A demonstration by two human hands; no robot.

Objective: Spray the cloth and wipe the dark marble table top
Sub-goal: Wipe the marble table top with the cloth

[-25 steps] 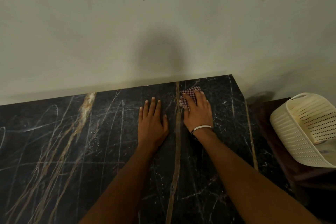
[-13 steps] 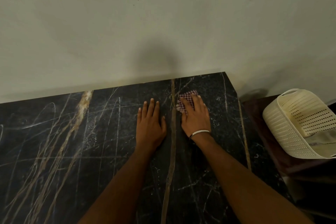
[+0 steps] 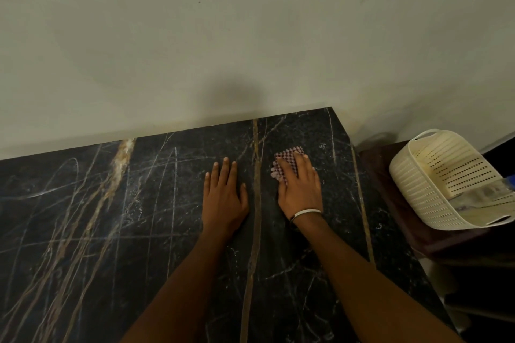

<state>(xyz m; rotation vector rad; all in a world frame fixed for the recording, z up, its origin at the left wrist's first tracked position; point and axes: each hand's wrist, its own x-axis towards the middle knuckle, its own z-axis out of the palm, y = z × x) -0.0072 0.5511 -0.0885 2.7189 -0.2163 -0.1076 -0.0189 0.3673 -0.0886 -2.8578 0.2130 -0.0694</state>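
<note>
The dark marble table top (image 3: 117,225) with pale and gold veins fills the lower part of the view and meets a wall at the back. My right hand (image 3: 301,189), with a white bangle at the wrist, presses flat on a small checked red-and-white cloth (image 3: 287,154) near the table's far right corner. Only the cloth's far edge shows beyond my fingers. My left hand (image 3: 224,198) lies flat on the marble just left of a gold vein, fingers apart, holding nothing. No spray bottle is clearly seen on the table.
A cream perforated plastic basket (image 3: 434,175) stands tilted on a dark wooden stand (image 3: 390,203) right of the table, with something translucent and a blue bit at its edge. The pale wall (image 3: 250,36) runs along the table's back. The table's right edge slants close to my right arm.
My right hand has drawn the cloth slightly back from the wall. The left hand stays flat in place. The view has shifted a little.
</note>
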